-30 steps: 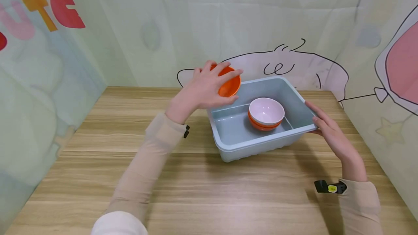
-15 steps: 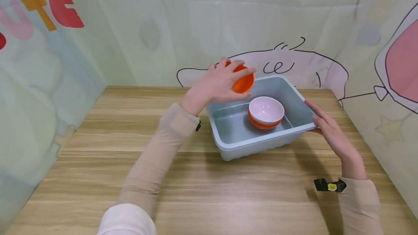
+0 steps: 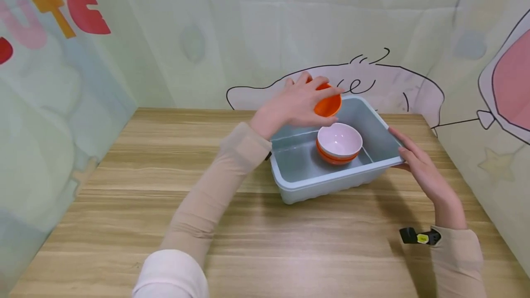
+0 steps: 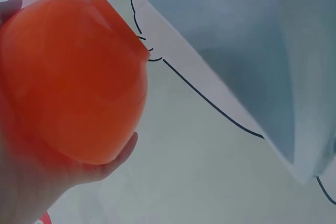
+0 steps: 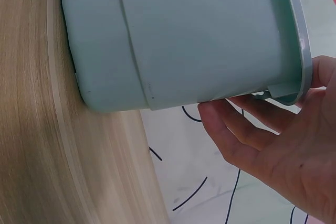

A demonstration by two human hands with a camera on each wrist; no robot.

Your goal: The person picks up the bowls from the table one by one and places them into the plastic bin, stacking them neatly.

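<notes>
An orange bowl [image 3: 328, 104] hangs tilted over the back of a grey-blue plastic bin, gripped by my left hand [image 3: 304, 103] with fingers spread around its rim. In the left wrist view the orange bowl [image 4: 79, 82] shows its outside and foot ring, with the thumb along its lower edge. The bin [image 3: 331, 182] stands on the table, angled. Inside it sits a stack: a white-lined bowl [image 3: 340, 140] on top, orange bowls [image 3: 335, 160] below. My right hand [image 3: 424, 169] holds the bin's right rim; in the right wrist view its fingers [image 5: 226, 124] curl under the rim against the bin's outer wall.
The wood-grain table [image 3: 174, 164] extends left and in front of the bin. A printed fabric backdrop [image 3: 207, 36] rises right behind the table's back edge and along both sides. Dark straps sit at the wrists.
My left hand has carried the orange bowl to the right, from the bin's left back corner to above its back part, near the stack. The right hand and bin have stayed in place.
</notes>
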